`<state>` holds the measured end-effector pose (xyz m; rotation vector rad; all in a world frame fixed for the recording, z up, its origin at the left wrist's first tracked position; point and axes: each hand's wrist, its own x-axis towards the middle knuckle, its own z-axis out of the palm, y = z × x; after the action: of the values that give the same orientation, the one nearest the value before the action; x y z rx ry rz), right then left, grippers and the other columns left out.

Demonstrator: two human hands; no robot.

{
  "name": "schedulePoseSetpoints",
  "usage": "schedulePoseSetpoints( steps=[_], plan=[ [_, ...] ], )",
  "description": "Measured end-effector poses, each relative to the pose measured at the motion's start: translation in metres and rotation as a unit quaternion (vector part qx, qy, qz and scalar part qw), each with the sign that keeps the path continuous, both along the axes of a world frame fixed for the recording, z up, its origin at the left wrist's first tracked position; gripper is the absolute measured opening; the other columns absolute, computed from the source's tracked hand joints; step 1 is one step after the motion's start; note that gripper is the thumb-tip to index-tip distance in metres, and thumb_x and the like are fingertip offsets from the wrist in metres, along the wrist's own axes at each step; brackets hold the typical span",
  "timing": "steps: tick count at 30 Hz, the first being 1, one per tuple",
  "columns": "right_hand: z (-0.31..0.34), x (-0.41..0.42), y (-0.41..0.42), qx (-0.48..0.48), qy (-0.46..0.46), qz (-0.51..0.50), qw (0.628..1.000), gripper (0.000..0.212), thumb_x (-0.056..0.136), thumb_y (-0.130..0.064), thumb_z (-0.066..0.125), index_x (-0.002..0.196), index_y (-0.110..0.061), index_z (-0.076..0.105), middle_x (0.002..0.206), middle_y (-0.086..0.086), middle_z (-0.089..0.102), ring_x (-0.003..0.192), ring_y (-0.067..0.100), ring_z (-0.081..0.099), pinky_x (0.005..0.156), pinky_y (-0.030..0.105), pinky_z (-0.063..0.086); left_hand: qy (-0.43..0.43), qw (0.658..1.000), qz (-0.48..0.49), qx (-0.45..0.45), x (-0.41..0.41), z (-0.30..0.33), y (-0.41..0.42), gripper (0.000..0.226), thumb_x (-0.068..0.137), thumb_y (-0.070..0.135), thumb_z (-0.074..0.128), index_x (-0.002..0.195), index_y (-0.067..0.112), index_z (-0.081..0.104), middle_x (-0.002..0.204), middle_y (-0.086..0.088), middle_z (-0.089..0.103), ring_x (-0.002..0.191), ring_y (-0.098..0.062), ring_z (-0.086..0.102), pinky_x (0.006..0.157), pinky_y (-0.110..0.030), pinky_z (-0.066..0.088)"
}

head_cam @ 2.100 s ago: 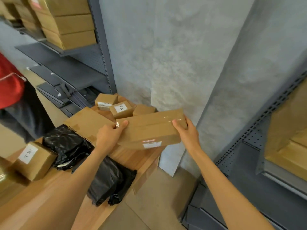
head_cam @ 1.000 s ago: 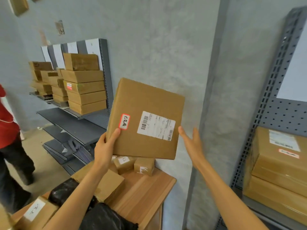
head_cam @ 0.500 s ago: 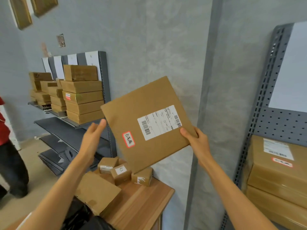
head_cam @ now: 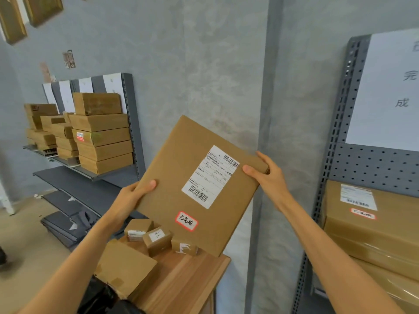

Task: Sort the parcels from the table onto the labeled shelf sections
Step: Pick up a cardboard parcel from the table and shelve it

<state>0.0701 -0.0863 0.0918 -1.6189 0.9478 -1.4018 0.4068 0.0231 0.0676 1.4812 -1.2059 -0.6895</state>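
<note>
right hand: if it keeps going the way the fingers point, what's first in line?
The right hand grips the upper corner of the flat parcel, fingers pointing up and left. Past the parcel itself, that line probably meets only the bare grey wall; depth is unclear from one view.

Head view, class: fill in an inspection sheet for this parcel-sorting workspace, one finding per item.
Surface: wooden table, partly covered.
Job's things: flat parcel held tilted above the table, red-edged sticker facing the camera; three small boxes on the table.
Clutter: black bags.
Grippers: left hand and right hand grip opposite parcel edges.
Cables: nothing seen.
Surroundings: right shelf with paper sign and stacked parcels; left shelf with stacked boxes.
</note>
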Motion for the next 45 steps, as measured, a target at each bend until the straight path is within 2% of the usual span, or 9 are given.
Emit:
schedulePoseSetpoints(
  steps=[6,11,16,22,25,30,33,37,45],
  plan=[
    [-0.003,-0.011,0.017,0.031,-0.014,-0.016,0.999,0.113,0.063,-0.06,0.068,0.154,-0.024,0.013,0.159,-0.004,0.021,0.141,0.016,0.03,0.113,0.037,0.032,0.126,0.991,0.009,-0.053,-0.049,-0.002,-0.019,0.071,0.056,0.075,0.07,0.102,0.021,0.068,0.091,0.006,0.075,0.082,-0.01,0.07,0.067,-0.023,0.051],
    [-0.003,-0.027,0.034,0.03,-0.027,0.026,0.999,0.081,0.068,-0.056,0.069,0.14,-0.034,0.038,0.133,-0.012,0.056,0.106,-0.008,0.059,0.082,0.013,0.051,0.206,0.973,-0.061,-0.079,-0.099,0.013,-0.041,0.065,0.073,0.068,0.063,0.122,0.026,0.061,0.113,0.007,0.071,0.107,-0.013,0.064,0.098,-0.036,0.045],
    [0.01,-0.076,0.04,0.04,-0.061,-0.044,0.996,0.079,0.083,-0.039,0.07,0.149,-0.025,0.03,0.132,-0.009,0.057,0.115,0.007,0.057,0.093,0.025,0.048,0.253,0.953,-0.148,-0.075,-0.15,0.028,-0.059,0.048,0.074,0.061,0.063,0.111,0.03,0.066,0.109,0.011,0.072,0.094,-0.003,0.069,0.085,-0.031,0.046],
    [0.02,-0.139,0.057,0.047,-0.119,-0.154,0.98,0.058,0.083,-0.038,0.071,0.131,-0.027,0.04,0.115,-0.014,0.06,0.101,0.003,0.06,0.08,0.023,0.048,0.226,0.945,-0.225,-0.073,-0.212,0.035,-0.08,0.039,0.09,0.046,0.055,0.123,0.026,0.061,0.12,0.013,0.067,0.116,-0.004,0.059,0.106,-0.031,0.036],
    [0.023,-0.175,0.068,0.052,-0.116,-0.199,0.972,0.055,0.084,-0.04,0.07,0.131,-0.022,0.046,0.116,-0.009,0.063,0.104,0.01,0.063,0.089,0.032,0.051,0.2,0.941,-0.265,-0.071,-0.248,0.037,-0.082,0.034,0.091,0.048,0.054,0.118,0.028,0.062,0.119,0.016,0.067,0.113,-0.001,0.06,0.101,-0.027,0.039],
    [0.026,-0.229,0.088,0.073,-0.107,-0.246,0.961,0.031,0.087,-0.04,0.067,0.113,-0.023,0.063,0.109,-0.004,0.07,0.096,0.012,0.067,0.083,0.031,0.053,0.188,0.935,-0.289,-0.083,-0.307,0.034,-0.076,0.063,0.068,0.068,0.059,0.12,0.032,0.058,0.107,0.021,0.07,0.098,0.004,0.065,0.084,-0.02,0.045],
    [0.025,-0.255,0.098,0.089,-0.12,-0.26,0.954,0.025,0.09,-0.035,0.063,0.111,-0.022,0.063,0.107,-0.002,0.071,0.09,0.011,0.068,0.068,0.025,0.05,0.177,0.935,-0.302,-0.062,-0.336,0.03,-0.077,0.084,0.065,0.071,0.06,0.134,0.024,0.053,0.12,0.014,0.065,0.109,-0.005,0.061,0.099,-0.029,0.044],
    [0.02,-0.284,0.107,0.108,-0.126,-0.292,0.942,0.045,0.09,-0.03,0.06,0.132,-0.015,0.052,0.117,0.004,0.065,0.099,0.019,0.063,0.072,0.031,0.048,0.184,0.933,-0.31,-0.01,-0.369,0.026,-0.08,0.089,0.071,0.068,0.06,0.141,0.016,0.046,0.13,0.002,0.06,0.119,-0.017,0.056,0.111,-0.042,0.036],
    [-0.002,-0.324,0.114,0.157,-0.132,-0.31,0.929,0.022,0.088,-0.037,0.065,0.097,-0.018,0.069,0.082,-0.002,0.075,0.071,0.013,0.071,0.056,0.025,0.05,0.164,0.945,-0.278,0.053,-0.41,0.008,-0.09,0.043,0.087,0.054,0.058,0.114,0.022,0.056,0.085,0.012,0.061,0.079,-0.003,0.057,0.063,-0.02,0.041]
  ],
)
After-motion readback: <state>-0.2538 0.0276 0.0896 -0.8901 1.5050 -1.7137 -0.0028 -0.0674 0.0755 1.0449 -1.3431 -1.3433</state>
